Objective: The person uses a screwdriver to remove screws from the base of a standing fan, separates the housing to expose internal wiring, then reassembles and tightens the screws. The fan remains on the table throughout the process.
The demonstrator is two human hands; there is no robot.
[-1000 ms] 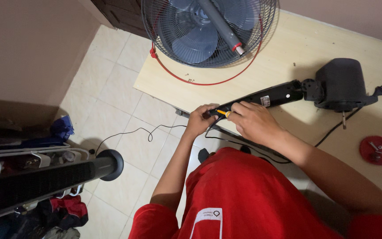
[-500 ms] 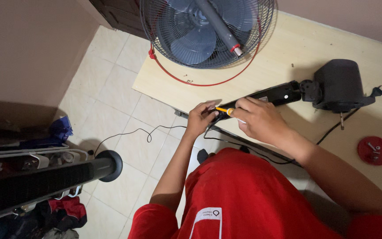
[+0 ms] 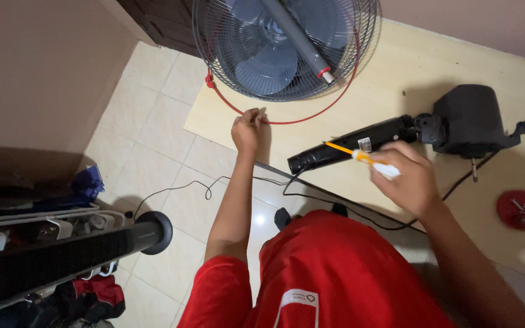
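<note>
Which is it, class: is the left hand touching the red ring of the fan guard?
Touching: the head view shows the left hand with fingertips resting on the red ring.

The floor (image 3: 153,103) has pale cream tiles. A plain beige wall (image 3: 37,73) stands left, a dark wooden cabinet (image 3: 159,21) behind. Light is dim.

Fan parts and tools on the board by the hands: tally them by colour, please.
Red: 2, grille ring, round cap
Black: 2, motor housing, fan neck
Grey: 2, blade and grille, tube
Yellow: 1, screwdriver in right hand
Total: 7
</note>
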